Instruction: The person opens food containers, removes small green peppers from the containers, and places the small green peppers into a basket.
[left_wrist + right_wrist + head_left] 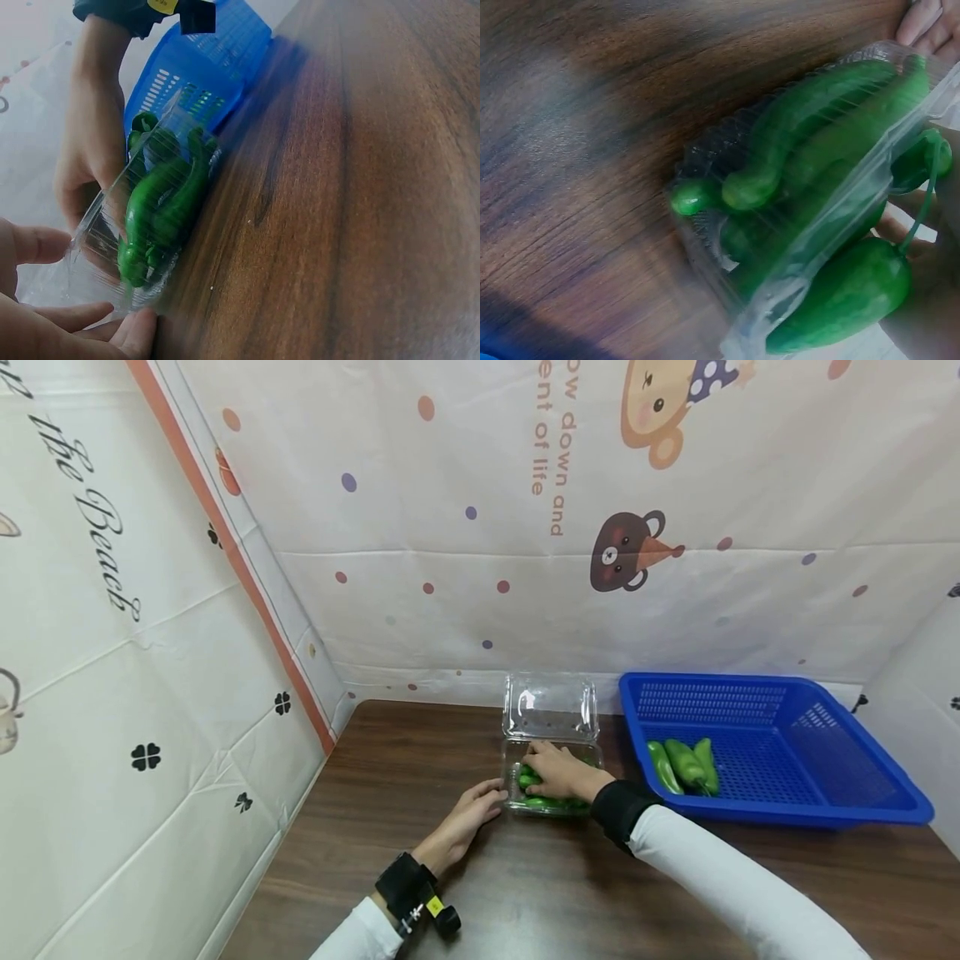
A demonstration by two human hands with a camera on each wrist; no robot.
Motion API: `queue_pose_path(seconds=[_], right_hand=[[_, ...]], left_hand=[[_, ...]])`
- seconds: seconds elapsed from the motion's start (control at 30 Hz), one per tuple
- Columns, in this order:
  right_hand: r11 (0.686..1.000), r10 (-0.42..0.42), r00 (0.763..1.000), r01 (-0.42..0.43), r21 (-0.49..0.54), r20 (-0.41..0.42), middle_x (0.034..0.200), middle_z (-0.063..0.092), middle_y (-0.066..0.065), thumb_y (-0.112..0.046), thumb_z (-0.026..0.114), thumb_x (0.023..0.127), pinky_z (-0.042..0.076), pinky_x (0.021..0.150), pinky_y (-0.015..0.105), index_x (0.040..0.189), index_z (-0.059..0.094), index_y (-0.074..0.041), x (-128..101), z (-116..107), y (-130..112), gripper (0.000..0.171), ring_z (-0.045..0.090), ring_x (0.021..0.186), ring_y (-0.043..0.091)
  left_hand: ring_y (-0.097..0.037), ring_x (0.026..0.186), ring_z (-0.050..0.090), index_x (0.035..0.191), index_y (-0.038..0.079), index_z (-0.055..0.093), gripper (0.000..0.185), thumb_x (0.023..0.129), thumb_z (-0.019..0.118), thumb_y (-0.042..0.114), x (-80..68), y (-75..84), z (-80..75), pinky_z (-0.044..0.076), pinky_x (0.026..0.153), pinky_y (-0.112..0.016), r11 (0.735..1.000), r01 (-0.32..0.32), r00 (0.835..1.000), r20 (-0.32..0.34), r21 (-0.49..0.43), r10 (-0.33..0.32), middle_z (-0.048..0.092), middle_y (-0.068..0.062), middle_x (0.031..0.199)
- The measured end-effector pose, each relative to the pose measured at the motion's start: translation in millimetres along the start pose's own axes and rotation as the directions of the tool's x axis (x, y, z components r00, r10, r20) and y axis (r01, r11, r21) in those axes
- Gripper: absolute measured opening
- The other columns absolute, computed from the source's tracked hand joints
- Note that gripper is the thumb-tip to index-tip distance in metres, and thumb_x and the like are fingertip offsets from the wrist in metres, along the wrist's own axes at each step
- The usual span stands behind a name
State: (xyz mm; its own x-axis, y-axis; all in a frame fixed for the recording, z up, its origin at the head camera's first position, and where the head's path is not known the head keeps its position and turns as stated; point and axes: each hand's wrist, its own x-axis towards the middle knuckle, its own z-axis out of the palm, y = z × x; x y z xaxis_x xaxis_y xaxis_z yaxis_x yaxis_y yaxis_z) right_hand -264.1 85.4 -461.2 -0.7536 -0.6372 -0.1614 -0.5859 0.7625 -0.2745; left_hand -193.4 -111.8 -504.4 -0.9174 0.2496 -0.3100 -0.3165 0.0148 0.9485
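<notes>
A clear plastic clamshell box (513, 806) stands on the table with its lid (551, 706) raised at the back. Several green peppers (757, 180) lie in it, and one plump pepper (847, 292) shows nearest the right wrist camera. My right hand (561, 772) reaches into the box from the right, fingers spread over the peppers; their contact is partly hidden. At the left side of the box, my left hand (468, 814) touches the wall with relaxed fingers. Its thumb (41, 246) lies by the rim in the left wrist view, other fingers lower down.
A blue plastic basket (817, 777) stands to the right of the box, with several green peppers (686, 766) at its left end. The brown wooden table (360, 860) meets printed white sheets (420, 635) at the back and left.
</notes>
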Motion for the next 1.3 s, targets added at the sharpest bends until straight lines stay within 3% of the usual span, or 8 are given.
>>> queue_pose_path(seconds=[0.17,0.33,0.7,0.83,1.07,1.3], right_hand=[[1.0,-0.011,1.0,0.01,-0.023,-0.009,0.123,0.063,0.019,-0.023,0.077,0.092,0.058,0.091,0.051,0.131,0.061,-0.004,1,0,1,0.046,0.065,0.109,0.034],[0.998,-0.035,0.998,0.031,-0.063,-0.052,0.126,0.063,0.019,-0.025,0.079,0.09,0.06,0.087,0.05,0.129,0.064,-0.005,-1,-2,0,0.047,0.066,0.109,0.034],[0.998,-0.035,0.998,0.038,0.046,-0.058,0.141,0.058,0.024,-0.021,0.082,0.087,0.052,0.107,0.057,0.139,0.058,-0.005,-4,-7,1,0.06,0.057,0.129,0.042],[0.995,-0.029,0.996,0.036,0.089,-0.081,0.141,0.057,0.023,-0.019,0.082,0.086,0.054,0.104,0.055,0.138,0.06,-0.006,-6,-10,1,0.058,0.06,0.124,0.039],[0.986,-0.035,0.979,0.067,0.153,-0.203,0.128,0.063,0.021,-0.017,0.083,0.083,0.059,0.091,0.048,0.13,0.065,0.0,-8,-15,3,0.052,0.064,0.108,0.032],[0.943,-0.015,0.945,0.121,0.309,-0.326,0.121,0.068,0.02,-0.012,0.083,0.082,0.061,0.087,0.043,0.126,0.065,0.001,-7,-16,3,0.05,0.065,0.104,0.032]], left_hand=[[-0.043,0.149,0.035,0.153,-0.006,0.038,0.061,0.102,0.055,0.023,0.0,1.4,0.3,0.037,0.124,-0.054,1.0,0.007,1.0,0.002,0.001,-0.007,0.033,-0.026,0.162],[-0.043,0.148,0.037,0.152,-0.007,0.039,0.06,0.102,0.055,0.022,0.6,0.5,0.9,0.037,0.124,-0.054,1.0,0.002,1.0,0.0,-0.001,-0.002,0.035,-0.027,0.161],[-0.042,0.149,0.037,0.153,-0.005,0.039,0.061,0.102,0.056,0.024,1.4,-0.6,1.3,0.039,0.123,-0.052,1.0,0.017,1.0,-0.002,0.002,-0.017,0.034,-0.026,0.161],[-0.042,0.149,0.037,0.153,-0.005,0.039,0.061,0.102,0.056,0.024,1.4,-1.3,1.3,0.039,0.123,-0.052,1.0,0.018,1.0,-0.005,-0.002,-0.018,0.034,-0.026,0.161],[-0.042,0.148,0.038,0.152,-0.005,0.039,0.06,0.102,0.055,0.024,-0.6,1.7,2.1,0.04,0.123,-0.052,1.0,0.021,1.0,-0.01,0.001,-0.021,0.034,-0.026,0.161],[-0.042,0.148,0.037,0.152,-0.006,0.039,0.06,0.102,0.055,0.023,0.0,-0.3,0.7,0.039,0.123,-0.052,1.0,0.001,1.0,-0.006,-0.01,-0.001,0.034,-0.026,0.161]])
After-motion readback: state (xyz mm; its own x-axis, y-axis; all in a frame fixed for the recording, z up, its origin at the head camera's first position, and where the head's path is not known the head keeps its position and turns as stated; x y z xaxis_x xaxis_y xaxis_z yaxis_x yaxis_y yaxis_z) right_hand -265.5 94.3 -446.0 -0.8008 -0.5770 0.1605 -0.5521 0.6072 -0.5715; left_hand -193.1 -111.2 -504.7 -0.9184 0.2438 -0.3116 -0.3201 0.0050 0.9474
